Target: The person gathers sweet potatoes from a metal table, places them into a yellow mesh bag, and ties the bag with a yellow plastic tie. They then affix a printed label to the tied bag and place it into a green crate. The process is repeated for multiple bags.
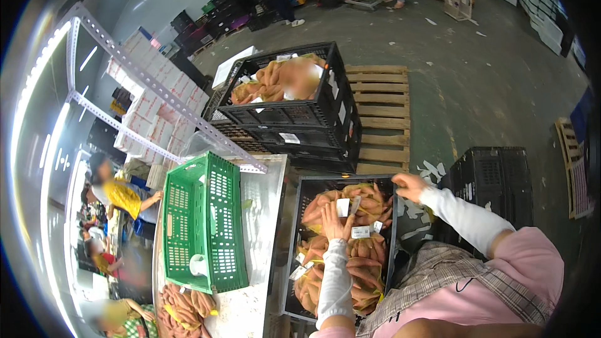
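Note:
A black crate (391,238) in front of me holds several bags of sweet potatoes (366,272) with yellow netting and white labels. My left hand (337,222) lies on the bags toward the far end, fingers stretched out beside a white label (342,207). At the crate's far right corner, my right hand (410,186) has its fingers curled at the rim. White sleeves cover both forearms.
Left of the crate, a metal table (253,263) carries a green basket (224,225) and loose-looking sweet potatoes (178,307). Stacked black crates (294,112) stand ahead beside a wooden pallet (382,106). More black crates (494,175) stand at right. People work across the table.

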{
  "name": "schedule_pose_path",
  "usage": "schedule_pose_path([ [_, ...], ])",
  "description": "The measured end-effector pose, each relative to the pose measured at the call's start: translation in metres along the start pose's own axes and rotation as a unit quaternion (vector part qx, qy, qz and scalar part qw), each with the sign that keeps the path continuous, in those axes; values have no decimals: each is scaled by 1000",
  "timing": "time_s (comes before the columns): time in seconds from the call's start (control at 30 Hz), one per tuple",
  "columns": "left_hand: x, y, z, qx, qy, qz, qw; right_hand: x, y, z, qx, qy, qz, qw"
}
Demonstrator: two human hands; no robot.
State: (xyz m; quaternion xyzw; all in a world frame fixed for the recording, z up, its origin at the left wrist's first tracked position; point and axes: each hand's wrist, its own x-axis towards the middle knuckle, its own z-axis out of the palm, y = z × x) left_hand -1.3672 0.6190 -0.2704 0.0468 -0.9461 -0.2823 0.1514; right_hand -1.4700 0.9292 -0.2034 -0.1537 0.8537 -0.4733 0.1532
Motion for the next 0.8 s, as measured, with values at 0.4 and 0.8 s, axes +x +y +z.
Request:
schedule_pose_path([
  [0.4, -377, -61, -34, 179, 373, -612, 674, 211, 26, 115, -106, -185, 57, 975],
  [0.8, -383, -72, -56, -304, 306, -749, 503, 232, 32, 147, -153, -316, 121, 929],
])
